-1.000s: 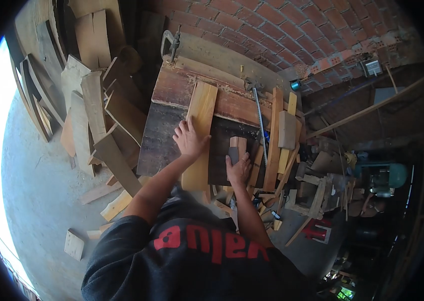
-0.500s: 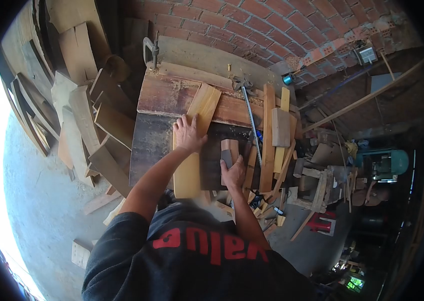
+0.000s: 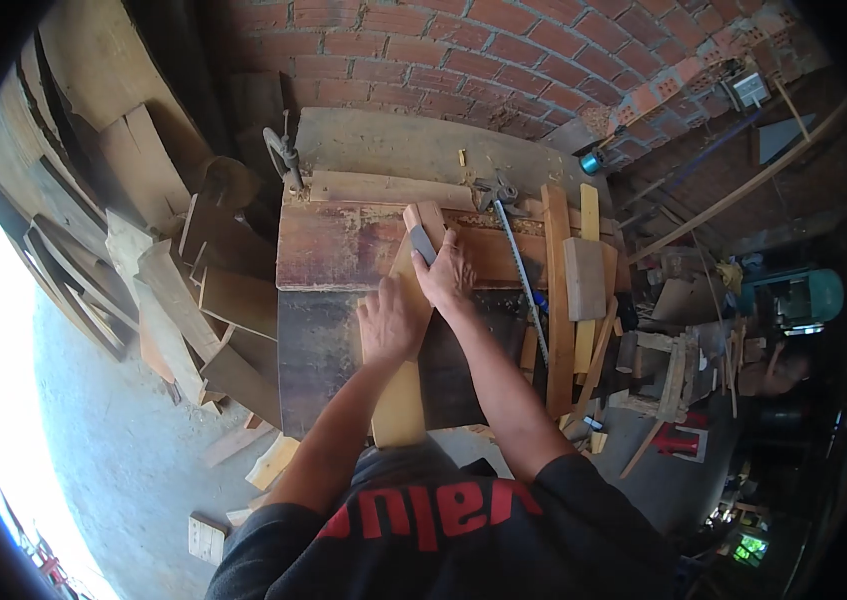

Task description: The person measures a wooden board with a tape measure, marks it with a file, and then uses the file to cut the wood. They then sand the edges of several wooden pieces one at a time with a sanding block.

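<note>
The right hand [image 3: 446, 268] and the wooden block [image 3: 424, 213] in its grip have moved since a half-second earlier, from the table [image 3: 321, 350] beside the yellow board [image 3: 398, 410] to the board's far part, while the left hand [image 3: 390, 318] remains on the board. Nearest to us, a person in a dark shirt [image 3: 433, 560] with red lettering leans in, the board's near end close to the body at the table's edge. The left hand lies palm down across the middle of the board, its fingers a little apart. Just beyond, the right hand is curled around the block, thumb along the side with a grey patch; the block sits at a slant over the board, partly hiding its far end. To the right, a metal ruler [image 3: 523, 285] lies near a long brown plank [image 3: 558, 310], a short block [image 3: 584, 280] resting beside it on a yellow strip [image 3: 588, 218]. Scrap wood [image 3: 236, 302] is heaped off the table's left side. At the table's far left corner stands a clamp [image 3: 284, 156]; behind it all rises a brick wall [image 3: 393, 70].
</note>
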Demonstrator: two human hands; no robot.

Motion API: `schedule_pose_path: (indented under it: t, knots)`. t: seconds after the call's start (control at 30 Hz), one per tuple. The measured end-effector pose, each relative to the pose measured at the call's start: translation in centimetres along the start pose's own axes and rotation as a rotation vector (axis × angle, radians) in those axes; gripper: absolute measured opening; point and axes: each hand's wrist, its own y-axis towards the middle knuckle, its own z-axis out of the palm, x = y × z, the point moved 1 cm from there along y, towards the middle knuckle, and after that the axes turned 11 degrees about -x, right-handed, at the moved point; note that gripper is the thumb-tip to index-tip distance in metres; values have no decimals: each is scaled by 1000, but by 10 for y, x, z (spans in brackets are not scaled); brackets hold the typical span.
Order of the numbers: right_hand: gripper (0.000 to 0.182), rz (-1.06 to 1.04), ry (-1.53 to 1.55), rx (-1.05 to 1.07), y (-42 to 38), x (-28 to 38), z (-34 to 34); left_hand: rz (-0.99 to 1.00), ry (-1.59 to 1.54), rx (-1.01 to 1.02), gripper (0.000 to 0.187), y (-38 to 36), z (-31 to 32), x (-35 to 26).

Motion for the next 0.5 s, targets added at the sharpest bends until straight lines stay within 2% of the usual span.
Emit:
schedule_pose_path:
  t: [0.07,0.17,0.23,0.33,0.4,0.5]
  knots:
    - [71,-114,-127,-163,37,8,31,33,20,-10,65,4,7,2]
    - [62,-109,-136,-118,98,25,41,42,61,-35,65,2,20,6]
    - [60,59,-97,54,112,35,34,54,73,-56,64,3,24,10]
    - [62,-12,-162,-47,70,27,33,49,64,-41,63,4,24,10]
    - [65,-4,-211,40,25,16,29,47,32,-27,62,3,21,11]
    - [62,-76,-221,-6,32,17,34,49,16,-53,60,8,26,13]
